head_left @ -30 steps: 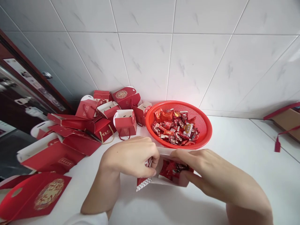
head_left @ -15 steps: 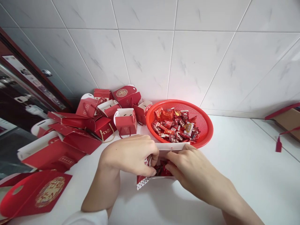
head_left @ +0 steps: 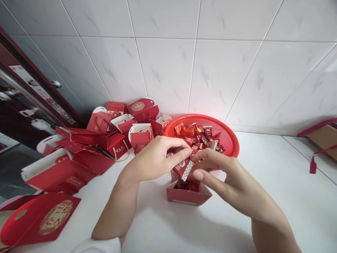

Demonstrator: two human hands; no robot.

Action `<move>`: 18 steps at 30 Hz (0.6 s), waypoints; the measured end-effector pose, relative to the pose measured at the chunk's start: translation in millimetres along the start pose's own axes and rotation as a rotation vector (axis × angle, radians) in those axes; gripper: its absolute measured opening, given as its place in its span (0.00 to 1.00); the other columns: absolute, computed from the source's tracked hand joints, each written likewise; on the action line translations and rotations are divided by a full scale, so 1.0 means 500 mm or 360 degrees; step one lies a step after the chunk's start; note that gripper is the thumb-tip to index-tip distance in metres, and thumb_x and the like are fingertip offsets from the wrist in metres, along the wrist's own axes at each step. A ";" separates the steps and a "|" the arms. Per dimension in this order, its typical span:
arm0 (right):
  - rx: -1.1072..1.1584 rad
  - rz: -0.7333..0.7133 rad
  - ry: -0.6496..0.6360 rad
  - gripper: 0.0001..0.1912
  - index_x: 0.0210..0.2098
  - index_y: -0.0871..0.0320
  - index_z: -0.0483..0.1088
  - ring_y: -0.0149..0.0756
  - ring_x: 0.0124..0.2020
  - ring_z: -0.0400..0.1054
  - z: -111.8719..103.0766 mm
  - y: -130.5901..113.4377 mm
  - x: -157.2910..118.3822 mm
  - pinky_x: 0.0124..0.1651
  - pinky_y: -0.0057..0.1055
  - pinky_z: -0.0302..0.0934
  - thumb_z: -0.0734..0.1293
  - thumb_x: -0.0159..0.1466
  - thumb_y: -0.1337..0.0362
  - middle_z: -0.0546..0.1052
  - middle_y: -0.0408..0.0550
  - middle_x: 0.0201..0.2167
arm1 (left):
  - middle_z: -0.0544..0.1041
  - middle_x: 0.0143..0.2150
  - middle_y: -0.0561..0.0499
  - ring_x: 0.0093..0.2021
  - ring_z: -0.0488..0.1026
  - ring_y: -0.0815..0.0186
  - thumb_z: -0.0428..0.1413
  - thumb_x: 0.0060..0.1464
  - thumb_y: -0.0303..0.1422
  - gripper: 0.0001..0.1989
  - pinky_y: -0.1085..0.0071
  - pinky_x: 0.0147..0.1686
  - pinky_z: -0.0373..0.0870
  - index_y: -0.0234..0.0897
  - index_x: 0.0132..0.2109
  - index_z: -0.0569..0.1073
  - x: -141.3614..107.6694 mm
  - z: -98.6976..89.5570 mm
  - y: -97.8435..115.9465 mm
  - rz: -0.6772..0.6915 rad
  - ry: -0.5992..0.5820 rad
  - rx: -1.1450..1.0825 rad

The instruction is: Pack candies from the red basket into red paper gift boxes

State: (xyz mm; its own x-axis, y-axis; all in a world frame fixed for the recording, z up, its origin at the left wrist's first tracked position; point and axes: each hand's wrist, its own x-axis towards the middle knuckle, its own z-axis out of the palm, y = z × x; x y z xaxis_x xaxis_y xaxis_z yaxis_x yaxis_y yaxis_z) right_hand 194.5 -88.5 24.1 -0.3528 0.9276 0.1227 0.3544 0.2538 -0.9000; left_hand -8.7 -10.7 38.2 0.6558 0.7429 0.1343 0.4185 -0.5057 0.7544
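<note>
1. Left hand (head_left: 159,160) has a pinch grip on a red packet with polka-dot trim (head_left: 181,170), up at the mouth of the open red gift box (head_left: 181,196).
2. Right hand (head_left: 229,182) is at the packet's 3 o'clock, fingers parted and loosely curled; can't tell if they're touching it.
3. Box is on the white counter (head_left: 265,196), wrapped sweets (head_left: 193,186) inside. Red plastic colander (head_left: 233,140) sits around 1 o'clock, spare gift boxes (head_left: 142,135) 10 o'clock.
4. Filling's the step, I reckon; next move calls for easing the packet past the flaps.
</note>
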 end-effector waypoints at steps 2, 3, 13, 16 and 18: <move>0.0164 -0.0004 0.0078 0.12 0.46 0.52 0.67 0.33 0.33 0.75 0.006 0.005 0.005 0.36 0.27 0.69 0.71 0.68 0.58 0.81 0.40 0.31 | 0.81 0.37 0.53 0.36 0.75 0.67 0.51 0.69 0.41 0.16 0.73 0.34 0.68 0.38 0.43 0.80 0.004 0.013 0.000 0.0050 0.0166 -0.0067; 0.0217 -0.0013 0.0136 0.14 0.46 0.52 0.66 0.33 0.32 0.75 0.010 0.008 0.008 0.36 0.27 0.69 0.73 0.66 0.59 0.80 0.38 0.30 | 0.81 0.38 0.53 0.38 0.75 0.66 0.50 0.69 0.41 0.16 0.73 0.35 0.68 0.38 0.43 0.80 0.006 0.019 0.000 0.0082 0.0208 -0.0091; 0.0136 -0.0229 0.0692 0.09 0.38 0.54 0.69 0.31 0.27 0.72 -0.008 0.029 0.017 0.29 0.28 0.69 0.74 0.64 0.63 0.76 0.40 0.29 | 0.79 0.44 0.52 0.44 0.75 0.67 0.53 0.69 0.43 0.13 0.74 0.41 0.71 0.41 0.49 0.77 -0.007 -0.006 -0.008 0.0202 0.0288 -0.0195; 0.0015 -0.0269 0.0781 0.09 0.39 0.53 0.71 0.33 0.27 0.72 -0.037 0.025 -0.001 0.30 0.29 0.69 0.75 0.63 0.62 0.77 0.40 0.28 | 0.78 0.41 0.51 0.42 0.74 0.67 0.53 0.68 0.42 0.14 0.72 0.43 0.70 0.39 0.40 0.77 -0.023 -0.036 -0.013 0.0251 0.0249 0.0015; -0.0046 -0.0273 0.0797 0.11 0.40 0.53 0.72 0.33 0.26 0.73 -0.055 0.020 -0.016 0.30 0.29 0.69 0.76 0.62 0.61 0.78 0.41 0.27 | 0.79 0.39 0.51 0.39 0.74 0.66 0.52 0.69 0.42 0.16 0.72 0.40 0.70 0.38 0.38 0.78 -0.036 -0.054 -0.015 0.0227 0.0035 0.0155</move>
State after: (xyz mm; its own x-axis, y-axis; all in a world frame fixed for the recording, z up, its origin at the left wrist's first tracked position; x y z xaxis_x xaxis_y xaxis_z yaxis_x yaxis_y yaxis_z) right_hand 224.8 -86.1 25.5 0.0467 0.8876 0.4583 0.3538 0.4144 -0.8385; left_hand -40.8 -8.3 47.7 0.6994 0.6694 0.2505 0.3815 -0.6461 0.6611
